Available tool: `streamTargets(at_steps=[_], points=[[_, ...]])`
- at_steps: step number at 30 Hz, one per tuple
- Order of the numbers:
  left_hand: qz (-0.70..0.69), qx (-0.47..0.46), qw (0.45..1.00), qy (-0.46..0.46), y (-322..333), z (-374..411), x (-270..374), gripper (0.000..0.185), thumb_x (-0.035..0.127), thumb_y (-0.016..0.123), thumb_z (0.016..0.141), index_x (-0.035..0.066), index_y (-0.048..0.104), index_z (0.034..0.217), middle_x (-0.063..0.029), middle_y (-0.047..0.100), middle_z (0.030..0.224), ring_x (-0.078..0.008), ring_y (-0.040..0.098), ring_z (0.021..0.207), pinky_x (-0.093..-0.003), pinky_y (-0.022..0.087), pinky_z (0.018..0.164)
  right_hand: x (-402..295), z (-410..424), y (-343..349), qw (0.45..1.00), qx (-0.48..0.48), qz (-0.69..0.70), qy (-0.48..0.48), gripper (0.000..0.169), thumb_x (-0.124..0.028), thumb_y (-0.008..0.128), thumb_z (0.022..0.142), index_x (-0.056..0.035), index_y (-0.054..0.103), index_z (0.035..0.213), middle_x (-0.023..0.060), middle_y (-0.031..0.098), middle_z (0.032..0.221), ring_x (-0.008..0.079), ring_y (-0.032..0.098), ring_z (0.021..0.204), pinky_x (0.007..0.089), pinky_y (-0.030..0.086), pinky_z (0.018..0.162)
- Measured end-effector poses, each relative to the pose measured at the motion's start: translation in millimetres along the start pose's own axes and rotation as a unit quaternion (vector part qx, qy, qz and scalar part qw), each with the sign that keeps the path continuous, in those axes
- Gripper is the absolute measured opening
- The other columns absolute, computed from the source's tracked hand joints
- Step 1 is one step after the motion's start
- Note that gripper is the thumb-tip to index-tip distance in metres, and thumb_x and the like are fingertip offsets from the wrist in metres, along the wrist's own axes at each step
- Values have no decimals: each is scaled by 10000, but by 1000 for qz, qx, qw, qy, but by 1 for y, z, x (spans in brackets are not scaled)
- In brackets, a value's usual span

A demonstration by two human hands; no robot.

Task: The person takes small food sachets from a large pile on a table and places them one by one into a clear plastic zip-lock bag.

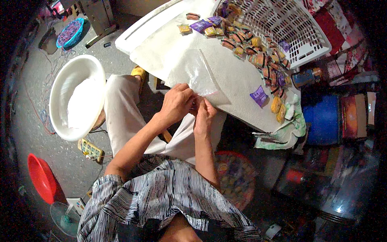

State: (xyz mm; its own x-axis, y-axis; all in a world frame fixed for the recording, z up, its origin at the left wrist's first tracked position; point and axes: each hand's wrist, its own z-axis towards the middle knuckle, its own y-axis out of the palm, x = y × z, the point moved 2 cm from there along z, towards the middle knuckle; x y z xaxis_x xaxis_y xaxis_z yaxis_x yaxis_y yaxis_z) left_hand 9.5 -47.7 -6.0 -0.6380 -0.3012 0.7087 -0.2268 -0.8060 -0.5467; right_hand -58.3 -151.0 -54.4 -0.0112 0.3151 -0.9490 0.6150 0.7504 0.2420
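A clear plastic bag with a thin pink line along its near edge lies over the front of the white tabletop. My left hand pinches that edge close to its corner. Just beside it, my right hand grips the same edge, its thumb and fingers together. Where the fingertips meet, the plastic is partly hidden. Farther back and to the right spreads a pile of small wrapped snacks. A purple packet lies apart from it, near some yellow packets.
A white perforated plastic basket tips toward the snack pile. A green-and-white cloth hangs over the table's right corner. Left of my knees stands a white basin with white contents. On the floor are a power strip and a red basin.
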Motion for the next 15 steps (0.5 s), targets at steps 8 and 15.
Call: streamTargets(at_steps=[8,15], points=[[-67,4,997,-47,5,1,-5,107,92,619,725,4,576,769,-139,533,741,-321,549,672,-376,433,588,13,11,-15,999,9,-41,1,284,-207,522,868,67,595,884,37,617,826,127,540,783,274,450,741],[-96,7,993,-73,9,1,-4,96,90,610,713,5,574,741,-141,560,737,-322,561,702,-395,450,613,5,2,-7,996,56,-55,-42,232,-185,557,847,28,601,930,18,611,839,99,506,756,253,436,720]])
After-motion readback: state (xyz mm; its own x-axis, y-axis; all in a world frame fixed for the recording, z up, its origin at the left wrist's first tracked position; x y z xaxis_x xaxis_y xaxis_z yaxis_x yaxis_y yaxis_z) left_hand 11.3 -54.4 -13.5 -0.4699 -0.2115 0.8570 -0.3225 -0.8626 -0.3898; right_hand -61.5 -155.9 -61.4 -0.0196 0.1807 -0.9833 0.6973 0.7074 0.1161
